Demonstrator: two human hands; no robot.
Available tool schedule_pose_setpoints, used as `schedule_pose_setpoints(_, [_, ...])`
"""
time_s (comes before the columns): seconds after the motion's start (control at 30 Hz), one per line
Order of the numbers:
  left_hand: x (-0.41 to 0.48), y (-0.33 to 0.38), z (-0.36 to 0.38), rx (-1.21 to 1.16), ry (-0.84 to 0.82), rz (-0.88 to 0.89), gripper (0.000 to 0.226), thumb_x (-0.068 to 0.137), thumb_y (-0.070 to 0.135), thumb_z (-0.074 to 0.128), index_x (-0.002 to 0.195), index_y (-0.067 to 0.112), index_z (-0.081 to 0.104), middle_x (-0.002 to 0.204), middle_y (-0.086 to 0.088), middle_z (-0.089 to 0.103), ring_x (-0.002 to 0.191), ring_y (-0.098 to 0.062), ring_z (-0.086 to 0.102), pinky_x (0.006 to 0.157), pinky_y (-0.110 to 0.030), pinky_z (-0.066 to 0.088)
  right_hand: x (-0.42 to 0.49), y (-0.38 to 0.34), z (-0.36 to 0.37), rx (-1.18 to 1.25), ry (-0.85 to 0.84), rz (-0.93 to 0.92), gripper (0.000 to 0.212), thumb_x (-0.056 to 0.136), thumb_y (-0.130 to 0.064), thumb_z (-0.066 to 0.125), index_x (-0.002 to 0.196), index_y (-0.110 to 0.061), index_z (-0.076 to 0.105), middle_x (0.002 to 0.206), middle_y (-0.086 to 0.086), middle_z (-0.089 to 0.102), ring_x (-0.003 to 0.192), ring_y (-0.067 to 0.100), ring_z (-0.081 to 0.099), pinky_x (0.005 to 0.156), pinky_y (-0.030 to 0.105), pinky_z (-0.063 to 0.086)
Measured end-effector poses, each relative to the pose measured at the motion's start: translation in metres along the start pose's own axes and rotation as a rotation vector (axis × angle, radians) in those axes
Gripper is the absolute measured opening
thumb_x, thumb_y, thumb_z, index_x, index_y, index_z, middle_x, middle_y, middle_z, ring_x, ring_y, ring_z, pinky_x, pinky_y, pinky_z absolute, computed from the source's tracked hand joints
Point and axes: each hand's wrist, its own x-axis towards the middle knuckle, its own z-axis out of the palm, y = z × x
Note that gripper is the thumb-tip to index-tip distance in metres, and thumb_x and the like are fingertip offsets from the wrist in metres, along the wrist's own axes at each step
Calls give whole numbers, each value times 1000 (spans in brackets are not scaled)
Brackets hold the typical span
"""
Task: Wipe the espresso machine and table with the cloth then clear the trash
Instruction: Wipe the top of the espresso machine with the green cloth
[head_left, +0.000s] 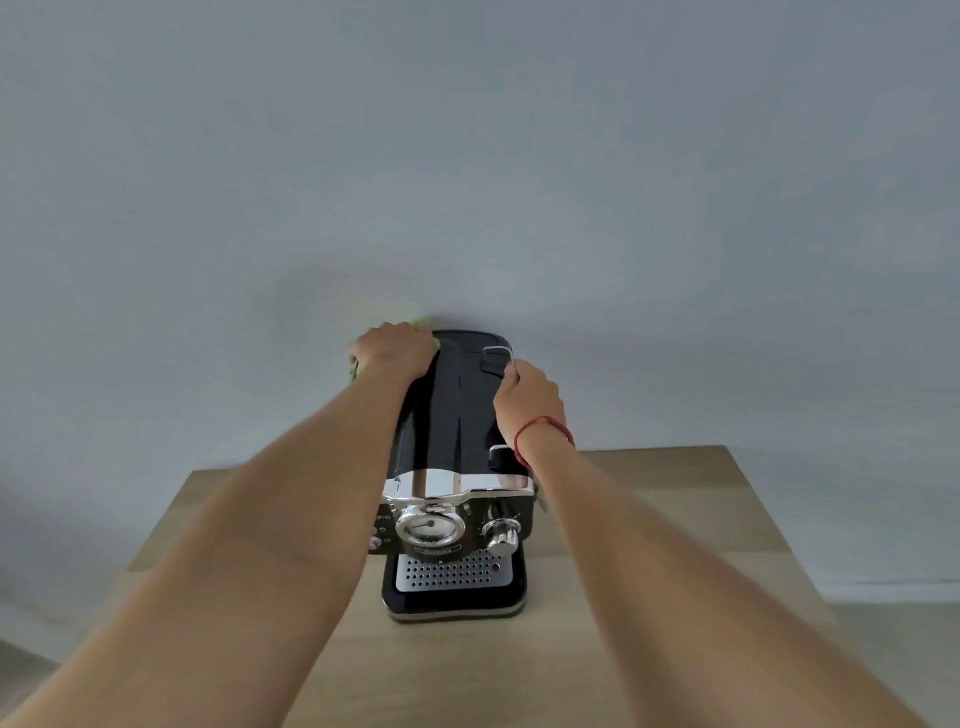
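Observation:
A black and chrome espresso machine (449, 441) stands in the middle of the light wooden table (649, 519), its gauge and knob facing me. My left hand (395, 349) presses a green cloth (423, 326) against the machine's top back left corner; only slivers of the cloth show around the fingers. My right hand (530, 397), a red string at its wrist, rests on the top right side of the machine, its fingers at a metal handle there. No trash is in view.
A plain grey wall (467, 156) rises right behind the table. The table's right edge (769, 519) and left edge fall off to a pale floor. My forearms cross much of the tabletop.

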Motion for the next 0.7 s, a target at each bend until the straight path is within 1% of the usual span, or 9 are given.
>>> schedule_pose_setpoints(0.1, [-11, 6, 14, -124, 51, 146, 56, 101, 41, 15, 127, 11, 54, 126, -16, 58, 116, -36, 54, 99, -43, 39, 3, 5, -2, -2, -8, 1, 27, 101, -26, 27, 79, -20, 42, 85, 7, 53, 74, 26, 48, 66, 32, 37])
schedule_pose_setpoints(0.13, [-16, 8, 19, -136, 77, 216, 59, 100, 43, 12, 131, 13, 52, 132, -15, 55, 121, -35, 51, 102, -43, 36, 2, 5, -4, -6, -9, -1, 30, 101, -26, 27, 74, -22, 41, 86, 7, 53, 74, 26, 48, 66, 31, 36])
schedule_pose_setpoints(0.2, [-28, 9, 25, -114, 94, 344, 59, 98, 46, 11, 143, 22, 41, 147, -13, 42, 136, -30, 38, 114, -43, 26, 1, 2, -6, -11, -5, -7, 35, 101, -26, 29, 67, -23, 37, 89, 11, 56, 76, 28, 48, 67, 30, 35])
schedule_pose_setpoints(0.3, [-48, 4, 28, -68, 84, 470, 60, 96, 56, 20, 144, 28, 41, 156, -10, 29, 145, -26, 22, 119, -44, 15, -3, -5, -7, -31, -4, -19, 27, 101, -25, 30, 80, -17, 45, 102, 16, 62, 82, 31, 49, 70, 30, 33])
schedule_pose_setpoints(0.37, [-60, 2, 28, -76, 83, 421, 67, 90, 67, 27, 145, 31, 37, 158, -8, 22, 147, -25, 15, 120, -45, 11, -4, -5, -7, -31, -7, -19, 23, 100, -25, 31, 85, -17, 46, 107, 18, 62, 88, 34, 52, 71, 30, 33])
schedule_pose_setpoints(0.43, [-64, -1, 29, -129, 43, 284, 77, 86, 71, 32, 149, 29, 26, 160, -12, 15, 149, -25, 9, 120, -46, 7, -4, -3, -5, -33, -3, -12, 22, 100, -25, 31, 84, -18, 46, 108, 18, 62, 90, 34, 53, 72, 30, 33])
schedule_pose_setpoints(0.53, [-67, -3, 26, -186, 2, 230, 70, 93, 59, 30, 152, 23, 19, 158, -18, 15, 148, -29, 10, 120, -47, 7, -2, -3, -4, -15, 0, 4, 25, 100, -25, 32, 79, -18, 45, 102, 14, 61, 82, 30, 47, 72, 29, 33])
schedule_pose_setpoints(0.6, [-80, -3, 26, -179, 18, 196, 66, 96, 54, 26, 151, 19, 19, 156, -20, 21, 146, -32, 15, 119, -49, 11, -3, -5, -5, -4, 1, 14, 34, 100, -24, 32, 68, -17, 40, 93, 10, 56, 80, 28, 46, 71, 28, 33])
schedule_pose_setpoints(0.7, [-95, -7, 22, -232, 6, -10, 69, 96, 53, 23, 148, 8, 26, 153, -23, 25, 144, -36, 19, 116, -52, 17, -8, -6, -7, 30, 14, 32, 39, 100, -22, 31, 62, -19, 34, 86, 7, 51, 77, 28, 45, 69, 28, 31])
